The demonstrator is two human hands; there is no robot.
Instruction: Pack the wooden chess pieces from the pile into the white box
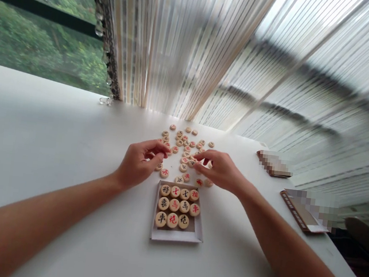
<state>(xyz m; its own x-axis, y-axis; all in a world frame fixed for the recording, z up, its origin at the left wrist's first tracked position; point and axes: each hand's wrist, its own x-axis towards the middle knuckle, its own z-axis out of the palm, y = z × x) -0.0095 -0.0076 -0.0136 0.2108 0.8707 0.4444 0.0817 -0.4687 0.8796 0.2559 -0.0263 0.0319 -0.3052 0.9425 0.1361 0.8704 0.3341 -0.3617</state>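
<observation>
**Fingertips Among the Round Pieces**

Light fingertip pressure on the rims would suit the loose round pieces (164,173), with knuckles raised so neighbours do not slide. The left hand (137,162) has thumb and forefinger close together beside a piece; whether they grip it, I cannot tell. The right hand (219,169) has thumb and forefinger slightly apart at another; contact is unclear.

The loose pieces lie scattered towards the far edge of the white table (80,144). Nearer its front edge, a shallow box (176,236) holds eleven pieces, lettered faces up, in rows of four, four and three. Two flat brown-edged items (294,211) lie towards the right edge. Beyond are a striped curtain (182,45) and, at left, a window (43,29) onto greenery.
</observation>
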